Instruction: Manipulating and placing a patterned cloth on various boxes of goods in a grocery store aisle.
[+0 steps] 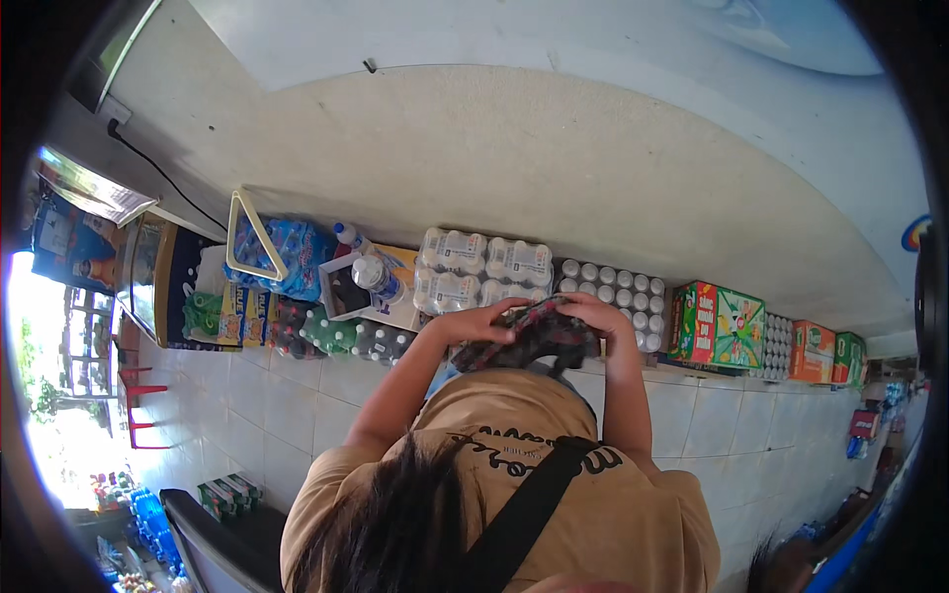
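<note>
I hold a dark bundle of patterned fabric (545, 337) with reddish marks in front of my waist; whether it is a bag or a folded garment is hard to tell. My left hand (485, 322) grips its left side, fingers on top and thumb along the near face. On the right upper edge, the fingers of my right hand (595, 315) are closed over the cloth. A loose dark piece hangs below it. Just beyond both hands stand shrink-wrapped packs of cans (482, 270) and a tray of silver-topped cans (615, 293).
Along the wall (474, 141) stand bottled water (300, 248) under a triangular frame (256, 241), a large bottle (378, 278), soft-drink bottles (326, 333) and a green carton (718, 324). A black-edged chair (215, 534) is behind at left. A wide black strap (526, 511) crosses my chest.
</note>
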Demonstrator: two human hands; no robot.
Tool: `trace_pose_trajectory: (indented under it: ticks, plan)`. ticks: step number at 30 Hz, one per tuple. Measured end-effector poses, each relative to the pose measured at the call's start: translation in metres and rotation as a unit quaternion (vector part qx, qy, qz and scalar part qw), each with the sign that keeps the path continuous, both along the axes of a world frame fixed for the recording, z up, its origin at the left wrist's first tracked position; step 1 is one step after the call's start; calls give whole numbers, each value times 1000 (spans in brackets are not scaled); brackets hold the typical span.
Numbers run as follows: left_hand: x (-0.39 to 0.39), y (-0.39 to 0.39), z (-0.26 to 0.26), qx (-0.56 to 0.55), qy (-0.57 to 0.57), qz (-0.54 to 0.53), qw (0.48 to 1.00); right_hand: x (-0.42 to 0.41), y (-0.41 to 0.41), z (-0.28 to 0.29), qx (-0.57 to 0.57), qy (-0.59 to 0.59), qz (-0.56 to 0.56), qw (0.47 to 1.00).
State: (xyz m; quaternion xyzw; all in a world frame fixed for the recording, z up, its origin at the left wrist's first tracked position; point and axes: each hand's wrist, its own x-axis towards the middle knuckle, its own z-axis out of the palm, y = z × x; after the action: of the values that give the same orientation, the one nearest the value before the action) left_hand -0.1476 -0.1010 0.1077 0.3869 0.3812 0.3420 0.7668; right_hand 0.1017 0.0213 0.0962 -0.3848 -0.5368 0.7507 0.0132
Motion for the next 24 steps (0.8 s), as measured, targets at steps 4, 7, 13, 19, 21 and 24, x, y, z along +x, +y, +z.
trace_pose_trajectory:
  ticks: [4,7,13,19,21,24]
  plan:
    - [-6,-14,80,184,353,-205,894,2,-28,26,1,5,-155,988]
    - [-10,-40,72,164,448,-142,867,-1,-48,63,-25,84,-92,992]
    - [-25,-73,56,386,360,94,844,13,-118,91,-55,132,-173,974]
    - [-13,-86,29,130,200,5,971,33,-179,64,-170,156,-304,924]
    - [2,-86,20,133,185,-16,974,45,-189,62,-178,157,-316,918]
    - [25,-84,25,114,160,-24,980,63,-199,66,-185,173,-343,904]
